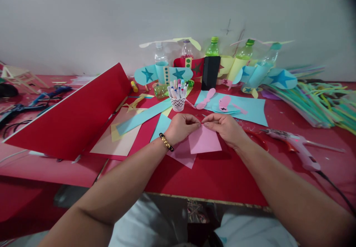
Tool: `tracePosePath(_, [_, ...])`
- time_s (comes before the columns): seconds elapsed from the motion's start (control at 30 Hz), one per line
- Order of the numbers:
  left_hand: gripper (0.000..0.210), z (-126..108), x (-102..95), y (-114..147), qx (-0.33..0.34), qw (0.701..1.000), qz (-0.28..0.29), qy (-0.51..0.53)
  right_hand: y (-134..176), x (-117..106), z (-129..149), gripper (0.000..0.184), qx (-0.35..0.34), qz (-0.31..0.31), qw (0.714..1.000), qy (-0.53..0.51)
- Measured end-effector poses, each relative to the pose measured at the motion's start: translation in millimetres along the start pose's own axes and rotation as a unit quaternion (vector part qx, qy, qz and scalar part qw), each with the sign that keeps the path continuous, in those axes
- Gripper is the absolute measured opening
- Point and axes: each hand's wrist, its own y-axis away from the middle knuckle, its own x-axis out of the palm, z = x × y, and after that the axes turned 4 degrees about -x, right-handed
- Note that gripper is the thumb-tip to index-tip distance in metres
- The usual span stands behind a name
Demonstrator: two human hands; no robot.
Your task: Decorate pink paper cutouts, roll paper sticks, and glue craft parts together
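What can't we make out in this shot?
All in the head view:
- Top edge of the upper pink sheet: partly hidden by fingertips of the left hand and right hand.
- Lower pink sheet: partly covered by the upper one and the left hand.
- Lower part of the green-capped bottle: behind the black box.
- Far end of the cord: cut off by the right edge.
- Lower ends of the markers: inside the cup.

This looks like a craft workshop: a red-topped bench [330, 165] against a plain pale-grey wall [111, 24] carries a pink corded glue gun [303, 150], a white lattice-patterned cup of markers [178, 104], a squarish pink paper sheet [207, 141] and clear plastic bottles [160, 55] dressed with star-marked paper wings [147, 75].
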Motion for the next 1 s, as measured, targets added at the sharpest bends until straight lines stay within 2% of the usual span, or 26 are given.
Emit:
tracePosePath(0.27, [0.017, -0.9, 1.5, -0.1, -0.075, 0.987, 0.000, 0.143, -0.8, 0.5, 0.1, 0.013, -0.014, -0.018, 1.000, 0.007])
tracePosePath(0.43, [0.015, -4.0, 1.5, -0.3, -0.095, 0.978, -0.002, 0.184, -1.3, -0.6, -1.1, 0.013, -0.016, -0.018, 1.000, 0.018])
tracePosePath(0.8, [0.017, -6.7, -1.6, 0.7, -0.070, 0.987, 0.000, 0.146, -1.3, -2.6, -3.9, 0.020, -0.005, 0.002, 1.000, 0.003])
tracePosePath(1.0, [0.017, -5.2, -2.0, 0.7, -0.048, 0.995, 0.003, 0.089, -0.7, -4.3, -2.8, 0.020, 0.005, 0.010, 1.000, 0.026])
